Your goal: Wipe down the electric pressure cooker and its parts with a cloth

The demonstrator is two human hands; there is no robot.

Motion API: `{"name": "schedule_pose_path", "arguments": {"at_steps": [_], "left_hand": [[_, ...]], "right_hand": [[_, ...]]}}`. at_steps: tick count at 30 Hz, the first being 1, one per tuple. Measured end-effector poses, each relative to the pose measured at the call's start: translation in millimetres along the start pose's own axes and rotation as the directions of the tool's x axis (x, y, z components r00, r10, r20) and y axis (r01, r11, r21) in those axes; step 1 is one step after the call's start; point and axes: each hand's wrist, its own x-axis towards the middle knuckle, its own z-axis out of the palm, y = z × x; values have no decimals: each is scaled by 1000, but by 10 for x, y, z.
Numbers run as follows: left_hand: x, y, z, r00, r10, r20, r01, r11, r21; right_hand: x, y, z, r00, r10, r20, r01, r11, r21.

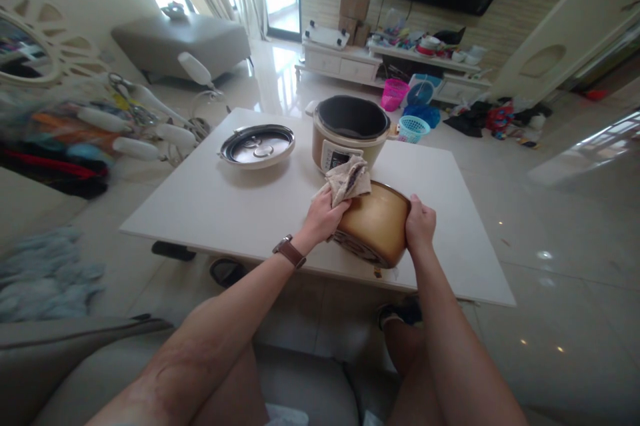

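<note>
A gold-coloured inner pot (380, 219) is tilted above the near edge of the white table, its ringed base turned toward me. My right hand (420, 221) grips its rim on the right side. In my left hand (325, 216) is a crumpled beige cloth (347, 181), held against the pot's left side; the fingers are closed round the cloth. Behind the pot stands the cooker body (325, 139), beige with a front control panel and a dark, open inside. Left of it the round lid (257, 146) lies on the table with its metal underside up.
The white table (200, 213) has its near edge just before my knees. Beyond it are a pink basket (394, 94), a light blue basket (413, 129) and a low white cabinet (340, 66) laden with things. A lamp with several white shades (195, 69) stands at the left.
</note>
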Motion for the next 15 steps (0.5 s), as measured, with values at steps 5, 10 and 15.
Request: {"name": "schedule_pose_path", "arguments": {"at_steps": [5, 10, 15], "left_hand": [[22, -21, 21, 1000, -4, -10, 4, 1000, -17], [58, -116, 30, 994, -110, -8, 109, 988, -112], [150, -387, 62, 958, -287, -27, 271, 927, -260]], "right_hand": [[10, 12, -1, 1000, -7, -13, 7, 1000, -5], [20, 30, 4, 1000, 5, -12, -5, 1000, 8], [24, 54, 8, 999, 38, 8, -39, 995, 87]]}}
